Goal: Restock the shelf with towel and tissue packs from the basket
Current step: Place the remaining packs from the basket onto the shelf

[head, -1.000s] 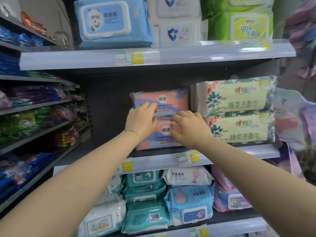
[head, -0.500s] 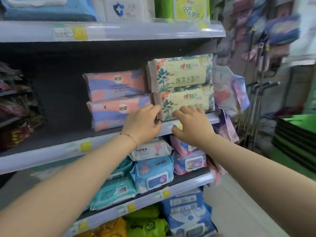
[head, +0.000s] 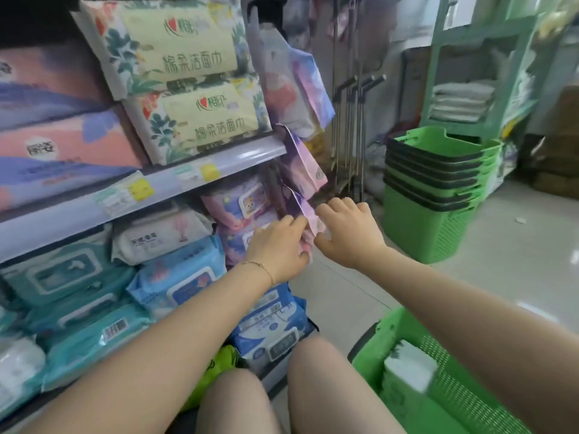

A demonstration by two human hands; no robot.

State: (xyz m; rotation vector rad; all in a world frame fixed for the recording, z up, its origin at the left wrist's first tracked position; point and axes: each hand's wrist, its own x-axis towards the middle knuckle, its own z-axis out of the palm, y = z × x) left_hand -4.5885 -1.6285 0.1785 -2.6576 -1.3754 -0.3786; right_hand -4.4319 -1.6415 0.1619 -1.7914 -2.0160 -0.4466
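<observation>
Pink packs [head: 62,142] and leafy packs [head: 200,120] sit stacked on the shelf [head: 250,150], but a white pack [head: 409,366] lies in the basket [head: 454,386], so restocking isn't finished. My left hand [head: 279,249] and right hand [head: 347,233] curl loosely beside a hanging purple pack [head: 302,205]; I can't tell whether either grips it.

Shelf [head: 250,151] bears stacked floral packs [head: 200,120] beside pink packs [head: 62,145].
</observation>
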